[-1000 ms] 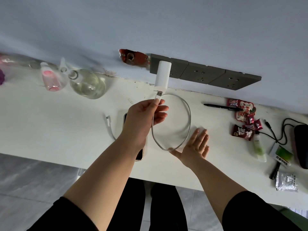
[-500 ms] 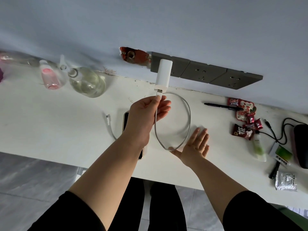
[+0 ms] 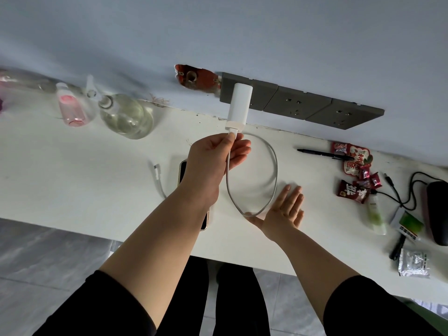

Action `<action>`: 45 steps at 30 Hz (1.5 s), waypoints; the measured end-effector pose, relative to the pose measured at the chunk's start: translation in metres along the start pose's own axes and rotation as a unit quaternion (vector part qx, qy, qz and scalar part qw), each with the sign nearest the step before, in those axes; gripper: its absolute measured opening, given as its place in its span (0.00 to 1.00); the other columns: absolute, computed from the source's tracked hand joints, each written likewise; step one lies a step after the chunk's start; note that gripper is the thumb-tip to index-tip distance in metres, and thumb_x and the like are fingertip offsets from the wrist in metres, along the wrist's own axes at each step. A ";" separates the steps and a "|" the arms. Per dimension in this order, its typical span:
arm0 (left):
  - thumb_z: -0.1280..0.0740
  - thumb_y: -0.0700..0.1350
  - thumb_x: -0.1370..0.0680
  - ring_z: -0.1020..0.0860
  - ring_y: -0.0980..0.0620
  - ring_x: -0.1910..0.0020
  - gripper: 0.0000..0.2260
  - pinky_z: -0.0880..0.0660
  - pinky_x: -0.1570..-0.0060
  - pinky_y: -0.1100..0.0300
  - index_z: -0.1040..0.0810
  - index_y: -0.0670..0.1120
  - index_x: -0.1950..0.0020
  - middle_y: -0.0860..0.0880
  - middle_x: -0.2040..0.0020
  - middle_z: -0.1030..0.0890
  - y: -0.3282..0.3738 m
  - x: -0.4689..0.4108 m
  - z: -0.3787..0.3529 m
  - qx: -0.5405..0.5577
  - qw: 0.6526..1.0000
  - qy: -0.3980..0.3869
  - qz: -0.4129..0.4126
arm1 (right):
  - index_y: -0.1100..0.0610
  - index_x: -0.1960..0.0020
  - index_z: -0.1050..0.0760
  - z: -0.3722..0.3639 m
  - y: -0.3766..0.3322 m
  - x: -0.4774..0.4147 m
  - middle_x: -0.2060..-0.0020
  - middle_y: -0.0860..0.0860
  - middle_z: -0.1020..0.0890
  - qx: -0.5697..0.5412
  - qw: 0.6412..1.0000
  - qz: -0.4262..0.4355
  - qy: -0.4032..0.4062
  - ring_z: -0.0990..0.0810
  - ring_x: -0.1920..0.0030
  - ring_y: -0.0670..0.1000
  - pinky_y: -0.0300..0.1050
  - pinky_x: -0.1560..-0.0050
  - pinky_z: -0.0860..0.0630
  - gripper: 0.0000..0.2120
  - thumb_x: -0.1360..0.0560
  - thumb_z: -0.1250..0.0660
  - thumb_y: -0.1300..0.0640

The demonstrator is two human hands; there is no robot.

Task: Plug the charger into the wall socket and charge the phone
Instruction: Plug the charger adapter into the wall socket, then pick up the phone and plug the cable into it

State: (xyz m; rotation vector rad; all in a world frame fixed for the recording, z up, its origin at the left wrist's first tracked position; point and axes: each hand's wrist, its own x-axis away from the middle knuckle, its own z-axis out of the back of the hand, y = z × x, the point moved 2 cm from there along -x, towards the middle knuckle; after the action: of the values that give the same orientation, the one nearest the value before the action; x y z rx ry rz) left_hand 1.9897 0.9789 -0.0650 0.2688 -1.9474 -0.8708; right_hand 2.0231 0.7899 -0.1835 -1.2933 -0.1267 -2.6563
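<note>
**White charger seated in the wall socket, cable plug at its lower end**

White and blocky, the charger (image 3: pixel 238 105) stands out from the leftmost plate of the grey wall socket (image 3: pixel 298 103), and we take it as our landmark. Directly below it our left hand (image 3: pixel 215 163) pinches the cable plug (image 3: pixel 232 131) between thumb and forefinger, with the plug's tip at the charger's lower end; whether it is fully seated we cannot tell. From that pinch the cable (image 3: pixel 275 166) drops onto the table (image 3: pixel 72 166) and loops round below and to the right of the charger.

Our right hand (image 3: pixel 283 212) lies flat and empty on the table, fingers spread, below and right of the charger, its thumb side touching the bottom of the loop. The phone (image 3: pixel 182 170) lies below and left of the charger, mostly hidden under our left wrist. The cable's free end (image 3: pixel 155 167) rests just left of the phone, not connected to it.

Far left of the charger stand a clear bottle (image 3: pixel 126 117) and a pink bottle (image 3: pixel 70 107); far right lie a pen (image 3: pixel 322 154) and red snack packets (image 3: pixel 354 190).
</note>
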 end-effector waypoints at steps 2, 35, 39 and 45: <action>0.38 0.40 0.21 0.16 0.53 0.63 0.09 0.19 0.60 0.64 0.20 0.36 0.51 0.42 0.58 0.16 -0.001 0.000 0.000 -0.002 1.000 -0.002 -0.001 | 0.55 0.34 0.83 0.000 0.000 0.000 0.28 0.57 0.76 0.001 1.000 -0.001 0.000 0.72 0.26 0.58 0.57 0.25 0.61 0.67 0.43 0.37 0.23; 0.28 0.53 0.36 0.34 0.38 0.35 0.41 0.32 0.38 0.43 0.43 0.46 0.28 0.42 0.33 0.30 -0.089 0.006 0.109 -0.529 0.800 0.282 0.020 | 0.60 0.25 0.70 -0.005 0.004 0.020 0.24 0.59 0.68 -0.025 0.994 0.067 0.077 0.65 0.23 0.58 0.55 0.24 0.55 0.57 0.31 0.37 0.32; 0.28 0.53 0.37 0.33 0.38 0.37 0.40 0.29 0.41 0.41 0.41 0.46 0.30 0.43 0.35 0.29 -0.067 0.017 0.141 -0.510 0.798 0.320 0.014 | 0.59 0.23 0.65 -0.034 -0.006 0.056 0.23 0.55 0.65 -0.062 0.990 0.122 0.038 0.65 0.23 0.54 0.51 0.22 0.55 0.46 0.24 0.37 0.43; 0.26 0.54 0.36 0.34 0.38 0.35 0.41 0.30 0.40 0.40 0.42 0.45 0.29 0.42 0.33 0.30 -0.039 0.006 0.196 -0.514 0.784 0.347 0.032 | 0.53 0.22 0.56 -0.070 -0.072 0.097 0.23 0.46 0.62 -0.051 0.964 0.260 0.017 0.64 0.23 0.46 0.42 0.24 0.62 0.33 0.21 0.43 0.52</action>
State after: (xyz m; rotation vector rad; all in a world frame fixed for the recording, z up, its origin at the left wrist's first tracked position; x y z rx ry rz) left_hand 1.8164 1.0381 -0.1450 -0.1341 -0.6196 -1.4064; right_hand 1.8958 0.8372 -0.1504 -1.1154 0.3155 -2.2519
